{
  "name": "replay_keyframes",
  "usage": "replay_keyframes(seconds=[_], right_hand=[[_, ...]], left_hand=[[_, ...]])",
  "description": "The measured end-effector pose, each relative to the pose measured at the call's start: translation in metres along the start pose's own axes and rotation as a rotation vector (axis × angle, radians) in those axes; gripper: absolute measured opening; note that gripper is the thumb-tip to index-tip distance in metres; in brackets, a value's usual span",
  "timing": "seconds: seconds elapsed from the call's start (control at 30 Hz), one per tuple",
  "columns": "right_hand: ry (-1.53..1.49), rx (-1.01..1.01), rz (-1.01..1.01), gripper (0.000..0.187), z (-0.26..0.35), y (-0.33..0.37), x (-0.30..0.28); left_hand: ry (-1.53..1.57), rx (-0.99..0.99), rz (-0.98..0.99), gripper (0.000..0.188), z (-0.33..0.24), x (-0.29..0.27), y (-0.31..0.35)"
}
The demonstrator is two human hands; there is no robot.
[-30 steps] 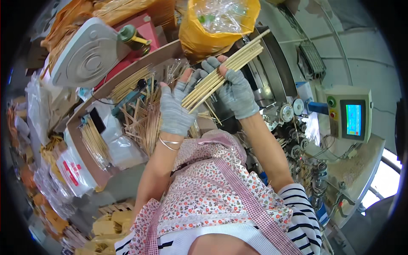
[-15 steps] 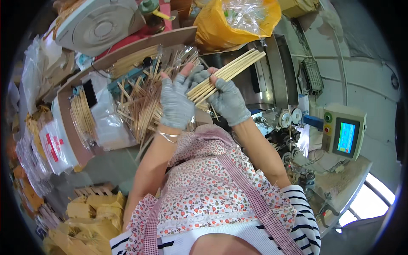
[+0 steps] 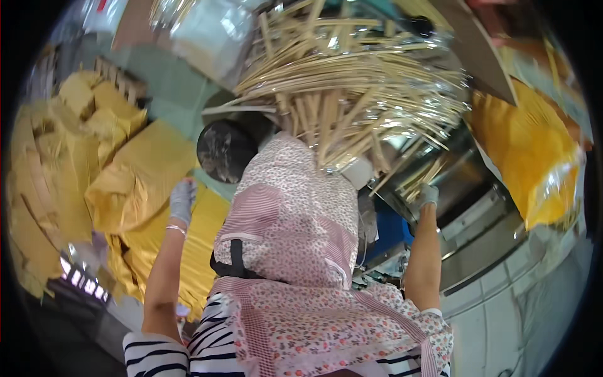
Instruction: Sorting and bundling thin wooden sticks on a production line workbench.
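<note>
My right hand (image 3: 428,196), in a grey fingerless glove, is closed around a small bundle of thin wooden sticks (image 3: 431,172). It is over a shiny metal surface (image 3: 468,188) to the right. On the left, my left hand (image 3: 181,201), gloved alike, hangs low beside yellow wrapped packages (image 3: 141,169). Its fingers are small and partly turned away, so their grip is unclear. Ahead of me lies a large heap of wooden sticks (image 3: 352,75), many in clear plastic sleeves.
A dark round object (image 3: 226,151) stands left of my apron-covered lap. Cardboard walls (image 3: 474,47) edge the heap. To the right is a yellow plastic bag (image 3: 534,157). Clear plastic packets (image 3: 210,38) lie at the far left of the heap.
My view has swung left, toward the yellow packages. My hands, together around the stick bundle before, are now wide apart. The left has dropped to the packages; the right is out with sticks.
</note>
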State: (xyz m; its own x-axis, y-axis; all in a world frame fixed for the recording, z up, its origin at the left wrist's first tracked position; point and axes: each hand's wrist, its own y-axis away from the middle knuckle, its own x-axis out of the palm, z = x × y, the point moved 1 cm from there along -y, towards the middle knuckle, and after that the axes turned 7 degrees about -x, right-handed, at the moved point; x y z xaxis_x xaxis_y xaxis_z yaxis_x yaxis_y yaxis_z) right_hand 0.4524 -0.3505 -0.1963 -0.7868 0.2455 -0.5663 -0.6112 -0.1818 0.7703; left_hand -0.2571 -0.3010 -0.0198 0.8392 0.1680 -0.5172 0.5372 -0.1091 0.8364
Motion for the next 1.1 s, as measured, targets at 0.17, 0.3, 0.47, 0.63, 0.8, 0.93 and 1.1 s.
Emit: replay_keyframes(seconds=[0.17,0.3,0.47,0.63,0.8,0.93,1.1], right_hand=[[0.473,-0.532,-0.089,0.039,0.087,0.077,0.025],[0.321,-0.829,0.085,0.025,0.115,0.166,0.055],[0.452,-0.987,0.433,0.019,0.160,0.305,0.146],[0.643,-1.233,0.596,0.025,0.184,0.342,0.257],[0.520,-0.956,0.650,0.024,0.179,0.346,0.292],[0.605,-0.944,0.620,0.024,0.193,0.341,0.287],[0.824,-1.174,0.535,0.028,0.208,0.349,0.307]], left_hand=[[0.038,-0.030,0.032,0.022,0.029,0.057,-0.013],[0.047,0.032,0.192,0.031,0.024,0.095,-0.095],[0.725,-0.233,0.378,0.061,-0.051,0.158,-0.106],[0.902,0.131,0.288,0.036,-0.097,0.202,-0.071],[1.038,0.097,0.016,0.021,-0.101,0.224,-0.069],[0.878,0.219,-0.180,0.020,-0.124,0.221,-0.048],[0.967,0.183,0.261,0.042,-0.119,0.201,-0.061]])
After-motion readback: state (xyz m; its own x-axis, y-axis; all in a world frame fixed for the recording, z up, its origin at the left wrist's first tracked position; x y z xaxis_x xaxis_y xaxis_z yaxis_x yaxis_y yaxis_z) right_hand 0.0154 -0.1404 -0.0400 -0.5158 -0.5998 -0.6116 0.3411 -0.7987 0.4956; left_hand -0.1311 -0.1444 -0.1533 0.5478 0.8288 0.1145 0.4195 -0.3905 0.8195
